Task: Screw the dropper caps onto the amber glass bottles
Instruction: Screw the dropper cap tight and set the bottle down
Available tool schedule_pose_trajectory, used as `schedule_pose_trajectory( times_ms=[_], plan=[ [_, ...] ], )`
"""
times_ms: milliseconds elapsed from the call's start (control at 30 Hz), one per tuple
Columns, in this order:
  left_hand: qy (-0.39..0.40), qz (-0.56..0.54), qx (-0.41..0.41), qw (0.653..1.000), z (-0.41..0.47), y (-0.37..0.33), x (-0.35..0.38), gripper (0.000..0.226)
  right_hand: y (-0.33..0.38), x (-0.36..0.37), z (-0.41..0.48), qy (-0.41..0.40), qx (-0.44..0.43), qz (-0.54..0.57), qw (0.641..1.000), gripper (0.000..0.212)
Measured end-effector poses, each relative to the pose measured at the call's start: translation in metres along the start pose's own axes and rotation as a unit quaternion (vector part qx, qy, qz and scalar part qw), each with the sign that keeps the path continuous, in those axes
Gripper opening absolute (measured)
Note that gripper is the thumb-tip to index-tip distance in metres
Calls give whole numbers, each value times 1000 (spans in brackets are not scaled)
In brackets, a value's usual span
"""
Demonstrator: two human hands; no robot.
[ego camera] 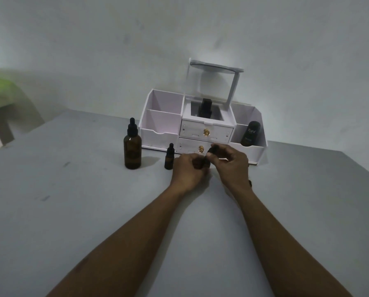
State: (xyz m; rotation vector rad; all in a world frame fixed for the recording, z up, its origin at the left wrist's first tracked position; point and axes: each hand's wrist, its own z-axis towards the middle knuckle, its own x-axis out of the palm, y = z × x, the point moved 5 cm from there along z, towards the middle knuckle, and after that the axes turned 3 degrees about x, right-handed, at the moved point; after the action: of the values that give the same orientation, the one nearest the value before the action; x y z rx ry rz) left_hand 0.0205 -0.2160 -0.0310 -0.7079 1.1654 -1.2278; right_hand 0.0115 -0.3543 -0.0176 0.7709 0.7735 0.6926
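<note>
Both our forearms reach over the grey table [72, 211] | left hand [186, 171] closed round a small amber bottle [201, 163], mostly hidden | right hand [228, 160] pinching its black dropper cap [211, 149] | capped small bottle [169, 156] and capped large bottle [132, 144] upright just left | white organizer [164, 125] behind.
</note>
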Motion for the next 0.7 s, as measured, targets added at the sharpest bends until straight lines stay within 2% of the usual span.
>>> schedule_pose_trajectory(
  times_ms=[200,333,500,633,700],
  plan=[
    [-1,9,5,1000,4,2,-2,18,-1,8,-4,-8,1,-50,999,34],
    [3,1,3,1000,1,2,0,18,3,7,-6,-16,-21,-14,1000,39],
    [9,-3,21,1000,3,2,-2,20,1,6,-6,-14,-41,-13,999,33],
    [9,1,20,1000,2,1,-3,14,2,8,-8,-24,-44,13,999,45],
    [11,-12,15,1000,0,2,-1,18,2,9,-9,-14,-55,26,998,45]
  ],
)
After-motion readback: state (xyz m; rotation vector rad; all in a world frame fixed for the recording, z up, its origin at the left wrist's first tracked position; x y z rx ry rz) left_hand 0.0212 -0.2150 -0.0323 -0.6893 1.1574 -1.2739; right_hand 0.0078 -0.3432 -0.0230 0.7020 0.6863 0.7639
